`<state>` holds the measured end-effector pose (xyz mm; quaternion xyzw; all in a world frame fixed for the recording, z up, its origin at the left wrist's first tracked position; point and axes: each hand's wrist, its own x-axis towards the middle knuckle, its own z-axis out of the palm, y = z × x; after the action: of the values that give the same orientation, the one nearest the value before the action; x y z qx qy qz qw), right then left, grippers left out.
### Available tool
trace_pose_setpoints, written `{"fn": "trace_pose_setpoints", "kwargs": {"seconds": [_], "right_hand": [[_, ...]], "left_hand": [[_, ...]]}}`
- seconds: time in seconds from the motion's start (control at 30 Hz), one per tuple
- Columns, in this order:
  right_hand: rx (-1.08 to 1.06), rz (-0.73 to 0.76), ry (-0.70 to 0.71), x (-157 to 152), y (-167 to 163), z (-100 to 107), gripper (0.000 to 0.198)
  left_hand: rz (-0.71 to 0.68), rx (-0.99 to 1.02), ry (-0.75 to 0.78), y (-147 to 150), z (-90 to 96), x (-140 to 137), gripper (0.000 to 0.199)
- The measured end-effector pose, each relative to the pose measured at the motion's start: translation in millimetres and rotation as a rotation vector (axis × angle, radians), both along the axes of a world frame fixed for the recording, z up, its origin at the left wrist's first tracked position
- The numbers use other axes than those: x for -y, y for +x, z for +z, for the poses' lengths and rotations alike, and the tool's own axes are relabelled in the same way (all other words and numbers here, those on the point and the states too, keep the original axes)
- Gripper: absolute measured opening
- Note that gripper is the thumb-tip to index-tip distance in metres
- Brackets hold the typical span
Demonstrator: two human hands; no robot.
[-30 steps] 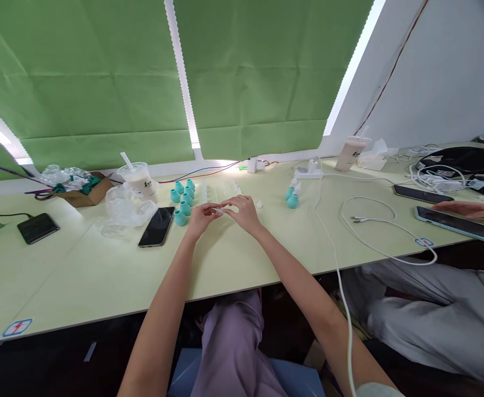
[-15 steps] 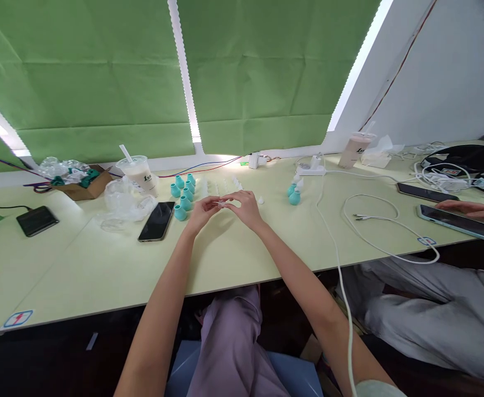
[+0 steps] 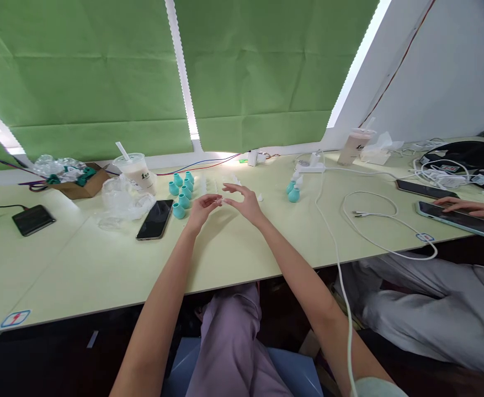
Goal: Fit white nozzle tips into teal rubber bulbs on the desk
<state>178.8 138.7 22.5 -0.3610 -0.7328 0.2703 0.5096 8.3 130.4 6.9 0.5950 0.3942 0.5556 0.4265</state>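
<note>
Two round teal bulbs (image 3: 293, 195) were white-tipped, seven others (image 3: 179, 210) bare; a white piece (image 3: 223, 200) was pinched by left hand (image 3: 201, 210), right hand (image 3: 248, 205) spread.

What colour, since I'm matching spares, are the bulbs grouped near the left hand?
The bulbs are turquoise, seen best in the head view.

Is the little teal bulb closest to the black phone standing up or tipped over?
Standing up: the teal bulb has its neck on top, above its round body.
</note>
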Motion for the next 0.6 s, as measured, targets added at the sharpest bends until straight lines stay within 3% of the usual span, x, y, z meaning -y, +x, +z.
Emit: {"fn": "trace_pose_setpoints", "kwargs": {"seconds": [0.13,0.2,0.37,0.6], "right_hand": [[-0.212,0.201,-0.342,-5.2,-2.4,-7.6,0.039],[-0.286,0.283,-0.447,-5.6,-5.1,-10.8,0.040],[-0.427,0.300,-0.528,-3.1,-8.6,-12.7,0.040],[-0.453,0.347,-0.554,-4.2,-6.2,-14.5,0.037]], "left_hand": [[0.039,0.004,-0.004,1.4,1.3,0.8,0.034],[0.049,0.005,0.003,2.3,1.5,1.3,0.033],[0.071,0.000,0.009,5.1,1.6,2.2,0.033],[0.123,-0.046,0.009,6.2,-0.3,0.6,0.036]]}}
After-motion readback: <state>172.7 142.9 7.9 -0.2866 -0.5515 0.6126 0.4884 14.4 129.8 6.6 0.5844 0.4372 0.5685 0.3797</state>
